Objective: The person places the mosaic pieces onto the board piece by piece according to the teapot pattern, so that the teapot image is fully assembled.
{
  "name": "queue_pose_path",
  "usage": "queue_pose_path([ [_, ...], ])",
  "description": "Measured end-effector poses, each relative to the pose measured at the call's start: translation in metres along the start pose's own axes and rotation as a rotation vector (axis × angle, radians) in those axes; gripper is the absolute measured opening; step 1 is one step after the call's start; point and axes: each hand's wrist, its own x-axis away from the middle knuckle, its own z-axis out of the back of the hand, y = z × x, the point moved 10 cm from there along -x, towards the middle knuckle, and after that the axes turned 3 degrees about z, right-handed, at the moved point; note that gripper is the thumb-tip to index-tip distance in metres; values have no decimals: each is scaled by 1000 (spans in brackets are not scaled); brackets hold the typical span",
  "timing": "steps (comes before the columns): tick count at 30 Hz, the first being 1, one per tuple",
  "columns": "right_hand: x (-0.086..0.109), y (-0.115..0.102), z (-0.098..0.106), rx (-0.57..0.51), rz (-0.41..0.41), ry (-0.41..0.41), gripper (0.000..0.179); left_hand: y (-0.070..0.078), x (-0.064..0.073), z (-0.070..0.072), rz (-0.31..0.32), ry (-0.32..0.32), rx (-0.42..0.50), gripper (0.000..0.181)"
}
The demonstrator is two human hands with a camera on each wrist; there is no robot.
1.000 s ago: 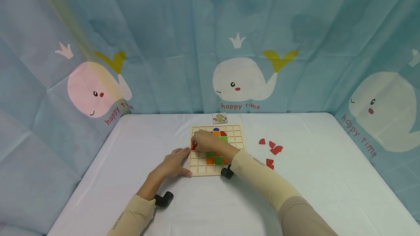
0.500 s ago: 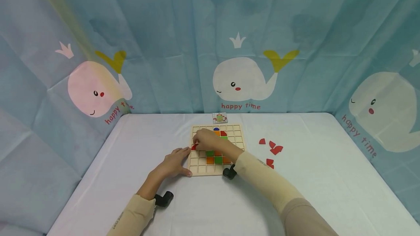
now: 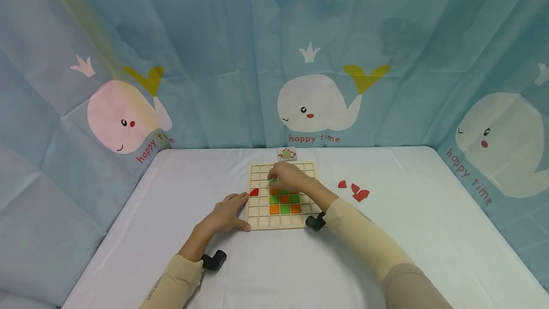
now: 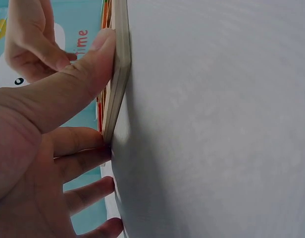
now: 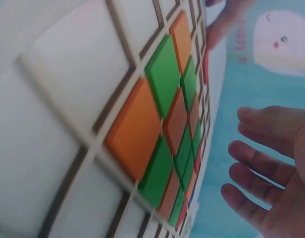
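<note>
A wooden grid board (image 3: 264, 221) lies on the white table, with orange and green square tiles (image 3: 285, 209) set in its middle cells. One red quarter-round tile (image 3: 254, 192) sits in a cell of the leftmost column. My left hand (image 3: 227, 213) rests at the board's left near corner, thumb against the near edge and fairly straight fingers along the left side. Above the upper part of the pattern hovers my right hand (image 3: 288, 175), hiding some tiles there. In the right wrist view its loosely bent fingers (image 5: 256, 161) hold nothing.
Several loose red quarter-round tiles (image 3: 361, 195) lie right of the board. A small pattern card (image 3: 287, 154) stands behind the board's far edge. My right sleeve (image 3: 364, 232) crosses the table's right side. A whale-print curtain (image 3: 240, 85) hangs behind the table.
My right hand has let go of the red quarter-round tile in the leftmost column and moved right, uncovering it. My right sleeve now covers the nearest loose red tiles. The left hand stays put.
</note>
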Motion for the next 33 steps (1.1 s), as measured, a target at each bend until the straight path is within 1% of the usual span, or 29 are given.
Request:
queue_pose_path([
  [5,11,11,10,-28,-9,36,21,-1,0,-1,6,6,4,99],
  [8,19,20,16,-4,-18,54,21,-2,0,-1,6,9,1,99],
  [14,38,42,22,21,-101,44,21,-1,1,0,1,9,3,99],
  [18,54,60,27,37,-147,38,20,0,1,0,-6,10,5,98],
  [23,77,82,35,46,-173,72,20,-2,0,0,1,4,8,99],
  [30,111,108,42,-10,-236,102,24,-3,-1,1,-5,4,3,99],
  [33,124,120,43,-9,-250,114,24,-3,-1,0,-7,2,6,99],
])
